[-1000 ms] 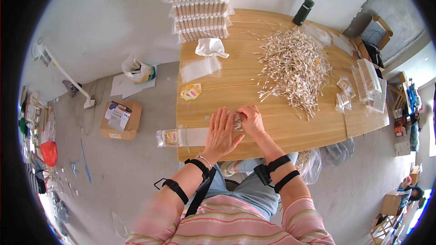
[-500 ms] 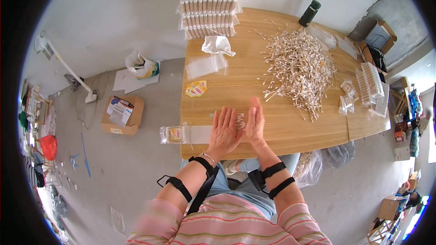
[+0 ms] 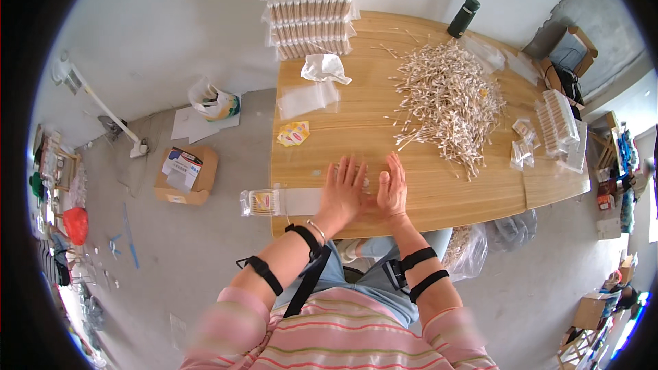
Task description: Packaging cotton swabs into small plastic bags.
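Note:
My left hand [image 3: 343,190] lies palm down near the table's front edge, fingers stretched out. Facing it, my right hand [image 3: 393,190] stands on its edge with straight fingers, a small gap between the two. A few cotton swab tips show faintly at the left fingers; the rest of that small bunch is hidden. Left of my left hand lies a white strip [image 3: 301,201], with a clear packet of cotton swabs [image 3: 262,202] and a yellow card at its end, jutting past the table's left edge. A large heap of loose cotton swabs [image 3: 449,106] spreads beyond my right hand.
Yellow cards [image 3: 293,133], clear bags [image 3: 308,99] and a crumpled white sheet [image 3: 325,68] lie at the table's left. Behind them rises a stack of packed swabs [image 3: 308,10]. A dark green bottle [image 3: 465,18] stands at the back; filled packs [image 3: 560,120] lie right.
My left hand has shifted slightly right, over the small bunch of swabs. My right hand has moved a little right and tilted, its fingers lower.

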Available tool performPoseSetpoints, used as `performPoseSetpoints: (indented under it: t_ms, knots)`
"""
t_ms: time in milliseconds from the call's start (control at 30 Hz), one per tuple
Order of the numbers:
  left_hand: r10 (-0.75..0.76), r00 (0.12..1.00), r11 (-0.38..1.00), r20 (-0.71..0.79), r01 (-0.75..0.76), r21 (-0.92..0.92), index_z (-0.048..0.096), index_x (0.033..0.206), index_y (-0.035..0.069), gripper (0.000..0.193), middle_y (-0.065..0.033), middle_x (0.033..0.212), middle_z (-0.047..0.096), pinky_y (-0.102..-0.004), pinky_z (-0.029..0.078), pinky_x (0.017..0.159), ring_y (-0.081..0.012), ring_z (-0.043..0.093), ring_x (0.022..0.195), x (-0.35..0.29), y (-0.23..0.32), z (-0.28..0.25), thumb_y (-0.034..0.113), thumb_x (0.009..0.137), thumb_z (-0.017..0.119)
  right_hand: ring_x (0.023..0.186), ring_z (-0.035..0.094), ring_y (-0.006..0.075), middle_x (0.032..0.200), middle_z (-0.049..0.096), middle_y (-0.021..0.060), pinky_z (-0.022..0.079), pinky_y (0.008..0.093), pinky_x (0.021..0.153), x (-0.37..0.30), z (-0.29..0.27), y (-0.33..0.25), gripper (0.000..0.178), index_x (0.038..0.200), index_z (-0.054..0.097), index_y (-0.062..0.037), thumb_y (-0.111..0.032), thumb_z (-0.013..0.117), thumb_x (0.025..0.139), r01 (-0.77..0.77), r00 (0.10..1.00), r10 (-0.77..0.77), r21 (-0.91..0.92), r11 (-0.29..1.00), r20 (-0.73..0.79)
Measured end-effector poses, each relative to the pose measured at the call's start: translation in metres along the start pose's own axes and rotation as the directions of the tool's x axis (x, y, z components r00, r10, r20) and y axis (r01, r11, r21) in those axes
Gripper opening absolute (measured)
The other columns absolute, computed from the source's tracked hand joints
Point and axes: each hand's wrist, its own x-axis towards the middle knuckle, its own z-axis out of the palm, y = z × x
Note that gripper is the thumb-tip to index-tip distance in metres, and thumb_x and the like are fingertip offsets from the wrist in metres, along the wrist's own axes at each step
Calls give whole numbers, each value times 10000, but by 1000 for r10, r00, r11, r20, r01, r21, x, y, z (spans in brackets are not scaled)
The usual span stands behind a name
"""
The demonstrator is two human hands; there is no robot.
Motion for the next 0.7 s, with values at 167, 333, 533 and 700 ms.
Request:
performPoseSetpoints:
  t_ms: [167, 333, 533, 700]
  knots:
    - [-92, 989, 983, -113, 72, -169, 272, 1462, 47, 707, -222, 1505, 255, -487, 142, 1149, -360, 197, 1416, -21, 7, -2, 419, 913, 518, 1354, 313, 399, 1437, 355, 252, 272, 457, 1108, 1, -3, 0, 488, 1352, 402, 34, -260, 459, 967, 24, 998, -23, -25, 999, 56]
    - [-318, 847, 819, -427, 19, -573, 321, 1412, -5, 514, -243, 1470, 297, -469, 216, 1130, -389, 264, 1377, -27, -27, 5, 178, 952, 462, 1408, 213, 376, 1498, 261, 228, 189, 461, 1144, -25, 11, -43, 634, 1400, 342, 34, -309, 532, 902, 224, 944, -79, -449, 865, 320]
    - [-481, 798, 612, -364, 9, -791, 352, 1381, -27, 422, -217, 1422, 375, -399, 350, 1077, -334, 394, 1308, -32, -40, 21, 139, 995, 396, 1424, 174, 375, 1521, 220, 220, 136, 471, 1159, -6, 34, -53, 802, 1437, 297, 12, -480, 547, 855, 384, 818, -27, -510, 770, 574]
    - [-522, 783, 477, -338, -61, -877, 362, 1372, -36, 415, -201, 1410, 399, -384, 355, 1082, -294, 425, 1294, -34, -42, 27, 125, 994, 420, 1434, 148, 364, 1530, 198, 218, 103, 471, 1163, -16, 39, -55, 865, 1447, 296, -5, -544, 565, 826, 358, 830, 22, -562, 746, 558]
